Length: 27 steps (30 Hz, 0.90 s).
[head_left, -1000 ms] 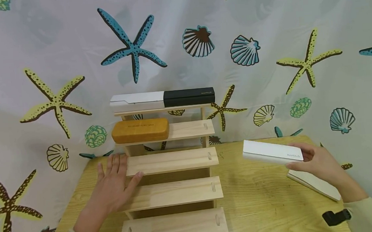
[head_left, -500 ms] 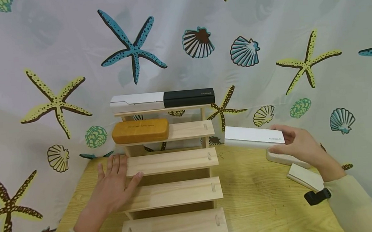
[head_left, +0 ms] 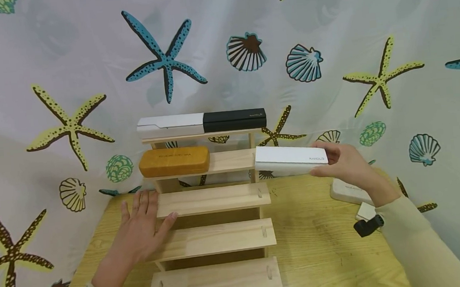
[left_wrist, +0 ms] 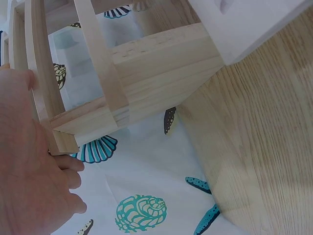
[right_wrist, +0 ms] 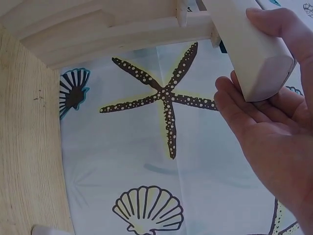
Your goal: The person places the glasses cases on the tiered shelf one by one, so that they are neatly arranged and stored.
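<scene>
My right hand (head_left: 345, 163) holds a long white glasses case (head_left: 289, 157) by its right end, thumb on the near side and fingers behind. In the right wrist view the case (right_wrist: 252, 49) lies between the thumb and the fingers. Its left end overlaps the right end of the second tier of a stepped wooden shelf (head_left: 214, 201) in the head view. My left hand (head_left: 135, 234) grips the shelf's left side, its thumb over the third tier. In the left wrist view its fingers bend around the wooden end piece (left_wrist: 63, 142).
On the top tier lie a white case (head_left: 169, 125) and a black case (head_left: 234, 120), end to end. An orange-brown case (head_left: 173, 161) sits at the left of the second tier. Pale cases (head_left: 347, 190) lie on the table (head_left: 319, 249) below my right arm. A patterned curtain (head_left: 226, 89) hangs behind.
My right hand has carried the white glasses case left and up, from over the table at right to the second tier's right end. The left hand has stayed in place.
</scene>
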Each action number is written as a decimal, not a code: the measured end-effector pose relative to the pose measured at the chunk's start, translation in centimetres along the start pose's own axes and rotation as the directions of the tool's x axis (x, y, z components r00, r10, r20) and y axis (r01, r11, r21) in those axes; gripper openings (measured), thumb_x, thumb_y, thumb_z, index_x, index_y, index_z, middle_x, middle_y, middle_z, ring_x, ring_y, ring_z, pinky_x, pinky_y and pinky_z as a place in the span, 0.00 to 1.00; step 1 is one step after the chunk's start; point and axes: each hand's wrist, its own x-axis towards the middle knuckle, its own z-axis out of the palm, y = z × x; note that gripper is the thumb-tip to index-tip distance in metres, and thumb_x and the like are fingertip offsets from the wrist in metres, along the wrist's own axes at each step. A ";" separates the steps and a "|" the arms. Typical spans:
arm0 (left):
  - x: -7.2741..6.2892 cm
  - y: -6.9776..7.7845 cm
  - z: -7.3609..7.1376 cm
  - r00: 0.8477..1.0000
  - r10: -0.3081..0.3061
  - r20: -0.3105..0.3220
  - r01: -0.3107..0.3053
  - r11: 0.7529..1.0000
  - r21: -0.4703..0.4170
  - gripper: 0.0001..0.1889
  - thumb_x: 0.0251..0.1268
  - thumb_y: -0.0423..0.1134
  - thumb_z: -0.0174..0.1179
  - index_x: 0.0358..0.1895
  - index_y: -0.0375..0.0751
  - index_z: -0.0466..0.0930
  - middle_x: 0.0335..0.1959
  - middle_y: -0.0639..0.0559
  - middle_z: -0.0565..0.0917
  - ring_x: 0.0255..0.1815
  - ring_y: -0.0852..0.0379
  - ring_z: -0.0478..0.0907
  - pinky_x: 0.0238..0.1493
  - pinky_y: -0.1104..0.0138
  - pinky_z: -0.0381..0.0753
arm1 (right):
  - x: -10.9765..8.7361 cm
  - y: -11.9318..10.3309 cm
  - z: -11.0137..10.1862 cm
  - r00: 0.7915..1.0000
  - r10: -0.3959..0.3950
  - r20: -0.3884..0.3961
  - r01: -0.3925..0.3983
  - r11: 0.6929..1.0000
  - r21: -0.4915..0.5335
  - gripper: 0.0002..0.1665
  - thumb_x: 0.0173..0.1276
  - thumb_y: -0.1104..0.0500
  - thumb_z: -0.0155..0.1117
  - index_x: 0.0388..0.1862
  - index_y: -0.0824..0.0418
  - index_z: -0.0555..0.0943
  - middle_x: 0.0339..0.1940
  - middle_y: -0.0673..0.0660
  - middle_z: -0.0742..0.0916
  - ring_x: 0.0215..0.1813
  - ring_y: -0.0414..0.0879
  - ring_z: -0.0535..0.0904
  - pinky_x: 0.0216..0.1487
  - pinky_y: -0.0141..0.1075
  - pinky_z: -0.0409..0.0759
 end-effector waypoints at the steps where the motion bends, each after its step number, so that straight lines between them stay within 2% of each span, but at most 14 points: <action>1: 0.0 0.0 0.0 1.000 0.001 0.000 -0.001 1.000 0.001 0.49 0.84 0.66 0.41 0.83 0.23 0.46 0.84 0.21 0.47 0.85 0.23 0.42 0.76 0.23 0.39 | 0.3 -0.1 0.2 1.000 -0.008 0.005 0.008 1.000 0.012 0.40 0.66 0.60 0.80 0.74 0.62 0.75 0.67 0.65 0.83 0.56 0.43 0.85 0.52 0.29 0.85; 7: 0.0 0.2 -0.3 1.000 0.001 0.004 -0.001 1.000 0.001 0.49 0.84 0.66 0.41 0.83 0.22 0.46 0.84 0.21 0.47 0.85 0.22 0.42 0.76 0.23 0.39 | 1.9 -0.7 1.6 0.999 -0.039 0.029 0.038 0.998 0.045 0.40 0.65 0.61 0.79 0.75 0.60 0.75 0.67 0.65 0.83 0.61 0.51 0.84 0.53 0.30 0.85; 12: 0.0 0.3 -0.3 1.000 -0.002 0.012 0.002 1.000 -0.009 0.49 0.84 0.66 0.41 0.83 0.22 0.46 0.84 0.21 0.46 0.85 0.22 0.41 0.76 0.23 0.38 | 3.0 -1.2 2.5 0.999 -0.034 0.042 0.032 0.998 0.048 0.42 0.65 0.60 0.79 0.77 0.61 0.74 0.68 0.65 0.83 0.65 0.57 0.83 0.54 0.32 0.86; 18: 0.0 0.1 -0.3 1.000 -0.004 0.021 0.005 1.000 -0.012 0.49 0.84 0.66 0.41 0.83 0.22 0.46 0.84 0.21 0.46 0.85 0.22 0.41 0.76 0.23 0.37 | 4.4 -1.6 3.3 0.998 -0.026 0.064 0.023 0.999 0.037 0.44 0.65 0.59 0.79 0.79 0.62 0.72 0.69 0.65 0.83 0.65 0.58 0.84 0.56 0.37 0.86; 27: 0.0 0.1 -0.2 1.000 -0.004 0.019 0.004 1.000 -0.004 0.49 0.84 0.66 0.40 0.83 0.22 0.46 0.84 0.21 0.46 0.85 0.22 0.41 0.76 0.23 0.37 | 5.8 -2.4 4.5 0.993 -0.064 0.097 0.059 0.997 0.058 0.41 0.65 0.61 0.79 0.76 0.62 0.75 0.67 0.65 0.84 0.62 0.57 0.85 0.56 0.40 0.86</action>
